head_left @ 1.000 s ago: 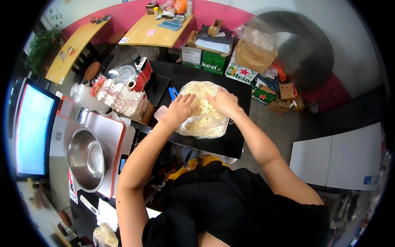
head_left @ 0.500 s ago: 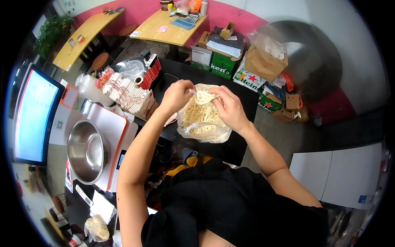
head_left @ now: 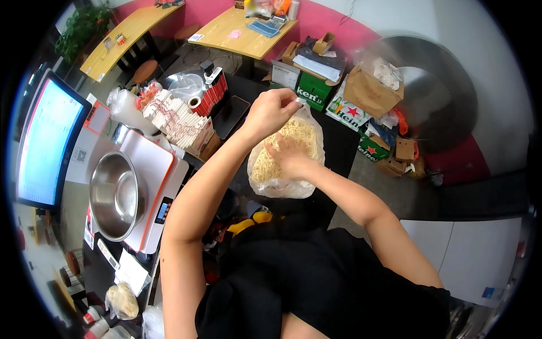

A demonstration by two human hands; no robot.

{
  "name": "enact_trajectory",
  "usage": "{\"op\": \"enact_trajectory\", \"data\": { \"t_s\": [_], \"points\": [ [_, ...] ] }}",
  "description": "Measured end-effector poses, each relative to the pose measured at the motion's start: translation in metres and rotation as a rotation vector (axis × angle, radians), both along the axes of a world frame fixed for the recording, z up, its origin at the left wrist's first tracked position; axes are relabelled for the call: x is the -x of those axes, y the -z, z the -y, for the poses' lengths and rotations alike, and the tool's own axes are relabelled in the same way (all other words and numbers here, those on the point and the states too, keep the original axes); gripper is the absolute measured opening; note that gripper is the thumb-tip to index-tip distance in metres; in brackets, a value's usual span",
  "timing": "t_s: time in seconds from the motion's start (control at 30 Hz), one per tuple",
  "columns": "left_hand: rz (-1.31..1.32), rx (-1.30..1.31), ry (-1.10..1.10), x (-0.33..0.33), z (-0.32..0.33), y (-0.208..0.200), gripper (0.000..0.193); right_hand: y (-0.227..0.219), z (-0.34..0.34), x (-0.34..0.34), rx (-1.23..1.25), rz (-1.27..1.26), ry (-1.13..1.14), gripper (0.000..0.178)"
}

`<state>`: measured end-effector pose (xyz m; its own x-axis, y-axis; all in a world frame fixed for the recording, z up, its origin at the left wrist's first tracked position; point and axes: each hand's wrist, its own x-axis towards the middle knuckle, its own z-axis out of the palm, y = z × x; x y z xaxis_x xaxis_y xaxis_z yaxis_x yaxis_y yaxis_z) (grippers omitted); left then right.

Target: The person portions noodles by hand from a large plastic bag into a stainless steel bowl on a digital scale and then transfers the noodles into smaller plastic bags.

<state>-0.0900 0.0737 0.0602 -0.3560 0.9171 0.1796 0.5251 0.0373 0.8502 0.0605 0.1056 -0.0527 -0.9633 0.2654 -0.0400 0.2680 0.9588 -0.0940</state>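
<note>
your left grip (head_left: 274, 114) pinches bag (head_left: 284, 190) at far rim; your right grip (head_left: 293, 158), spread wide, rests atop noodles (head_left: 300, 132).

Noodles (head_left: 302, 133) lie in a bag (head_left: 285, 190), right of a bowl (head_left: 106, 198).

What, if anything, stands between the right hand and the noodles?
Nothing visible: the right hand lies on the noodles, fingers spread, inside the mouth of the bag. The left hand pinches the bag's far edge, clear of the right.
</note>
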Motion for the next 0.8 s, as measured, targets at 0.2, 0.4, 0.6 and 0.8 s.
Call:
{"op": "enact_trajectory", "data": {
  "t_s": [0.2, 0.4, 0.6, 0.8],
  "points": [
    [0.087, -0.079, -0.053, 0.012, 0.027, 0.020, 0.048, 0.001, -0.014, -0.002, 0.145, 0.070, -0.091, 0.055],
    [0.119, 0.316, -0.267, 0.027, 0.070, 0.132, 0.059, -0.031, -0.051, -0.008, 0.475, -0.049, -0.002, 0.053],
    [0.146, 0.472, 0.065, 0.028, 0.077, 0.109, 0.026, -0.032, -0.061, -0.012, 0.439, -0.061, 0.059, 0.051],
    [-0.157, 0.133, -0.094, -0.015, 0.061, 0.027, 0.018, -0.060, -0.060, -0.015, 0.378, 0.063, 0.037, 0.043]
  ]
}}
